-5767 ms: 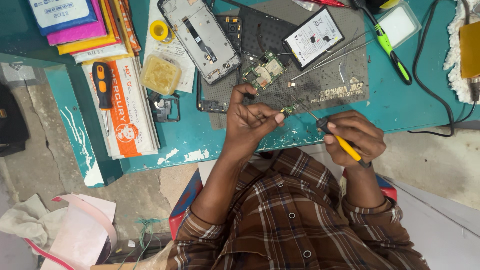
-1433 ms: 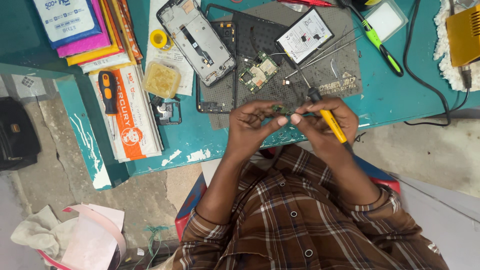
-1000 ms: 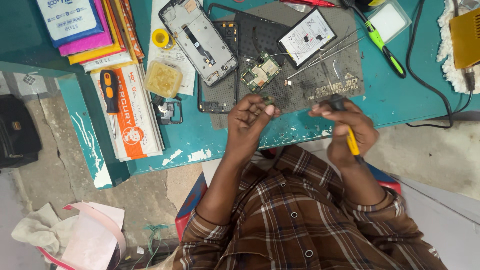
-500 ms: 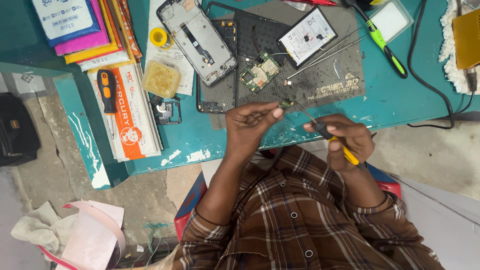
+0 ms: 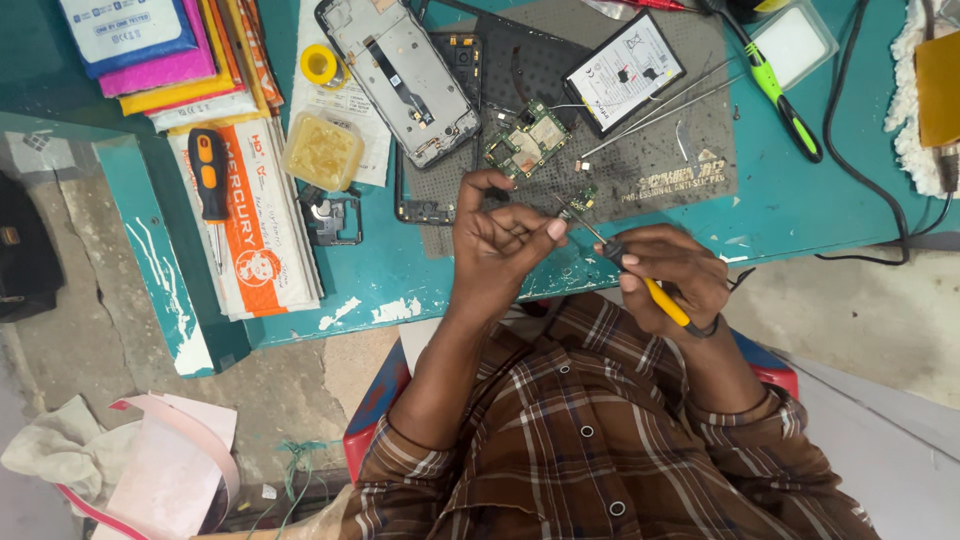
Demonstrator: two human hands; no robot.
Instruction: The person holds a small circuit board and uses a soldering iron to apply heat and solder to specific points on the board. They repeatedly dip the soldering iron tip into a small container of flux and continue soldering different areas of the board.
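Observation:
My left hand (image 5: 500, 240) pinches a tiny part, too small to make out, between thumb and fingertips just above the front edge of the teal workbench (image 5: 800, 210). My right hand (image 5: 670, 280) grips a yellow-handled screwdriver (image 5: 640, 280), its thin tip pointing up-left at the left hand's fingertips. Just beyond the hands, a small green circuit board (image 5: 528, 138) lies on the grey work mat (image 5: 660, 160).
An opened phone frame (image 5: 400, 75) and a flat battery (image 5: 622, 72) rest on the mat. A green screwdriver (image 5: 785, 95), metal tweezers (image 5: 660, 105), yellow tape roll (image 5: 322, 66), yellow tub (image 5: 322, 152), orange screwdriver (image 5: 210, 175) and stacked coloured packets (image 5: 160, 60) lie around. Black cable (image 5: 870, 170) runs right.
The hands met over the small part, pulled apart, and now the screwdriver tip is back at my left fingertips. My right hand sits slightly lower than before.

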